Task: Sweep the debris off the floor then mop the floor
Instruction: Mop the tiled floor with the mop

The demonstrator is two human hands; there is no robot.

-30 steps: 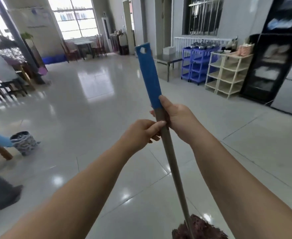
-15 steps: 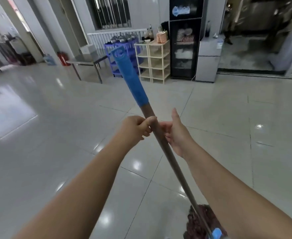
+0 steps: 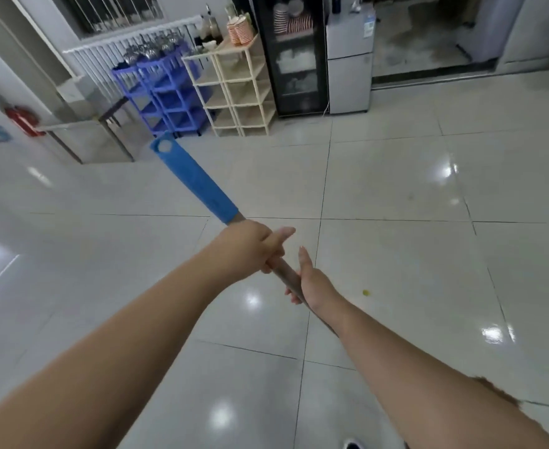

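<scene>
A mop handle [image 3: 198, 186] with a blue grip end slants from upper left down toward my right forearm; its grey shaft runs between my hands. My left hand [image 3: 250, 244] grips the shaft just below the blue sleeve, fingers wrapped round it. My right hand [image 3: 312, 280] holds the shaft lower down, thumb pointing up and fingers curled behind it. The mop head is hidden behind my right arm. A small yellow-green speck of debris [image 3: 366, 292] lies on the glossy white tiled floor [image 3: 412, 254] to the right of my hands.
Along the far wall stand a blue plastic rack [image 3: 166, 98], a cream shelf unit [image 3: 237, 92], a black glass-door cabinet [image 3: 294, 56] and a small grey fridge [image 3: 349, 59]. A metal table [image 3: 88, 131] stands at left. A dark doorway threshold [image 3: 435, 76] lies at the back right.
The view has swung right and tilted down. The handle now leans further left and lower. My right hand has slid down the shaft, away from my left. The mop head has left view.
</scene>
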